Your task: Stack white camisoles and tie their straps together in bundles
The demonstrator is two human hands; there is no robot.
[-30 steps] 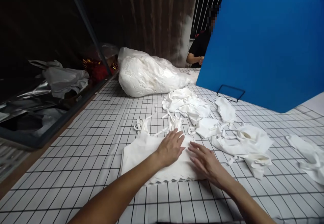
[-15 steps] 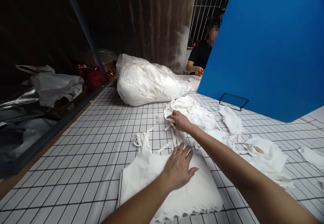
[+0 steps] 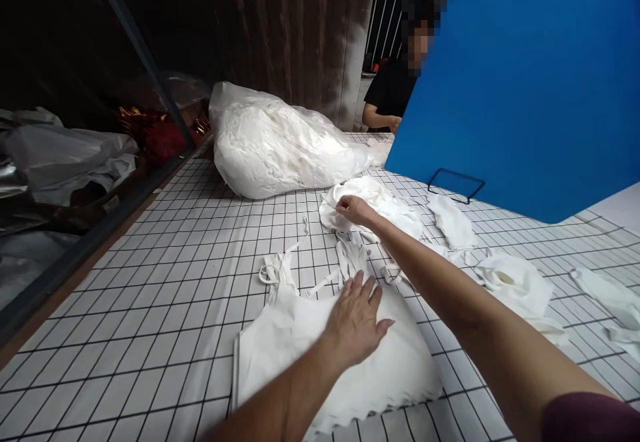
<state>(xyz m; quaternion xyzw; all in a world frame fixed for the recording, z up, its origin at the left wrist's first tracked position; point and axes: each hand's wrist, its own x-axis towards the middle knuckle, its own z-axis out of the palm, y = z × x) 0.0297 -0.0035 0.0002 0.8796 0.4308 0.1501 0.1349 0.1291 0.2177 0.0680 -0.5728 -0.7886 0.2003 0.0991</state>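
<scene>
A neat stack of white strappy tops (image 3: 290,355) with a scalloped hem lies in front of me on the grid-patterned table cover (image 3: 150,309). My left hand (image 3: 357,319) rests flat on the stack, fingers spread, near its upper right edge. Thin straps (image 3: 277,272) trail loosely from the top of the stack. Farther off, my right hand (image 3: 354,210) is at the left side of a crumpled heap of white cloth (image 3: 395,209). Its fingers are pinched together on the cloth; the fingertips are partly hidden.
A big clear bag of white cloth (image 3: 285,149) lies at the back. Loose white pieces (image 3: 515,282) are scattered on the right. A large blue board (image 3: 515,89) with a black wire stand (image 3: 455,185) blocks the right, partly hiding a person (image 3: 387,99). Bags (image 3: 75,155) lie beyond a metal bar.
My right hand has closed its fingers on the heap, where its index finger was stretched out before. The left hand stays on the stack. My view has shifted slightly.
</scene>
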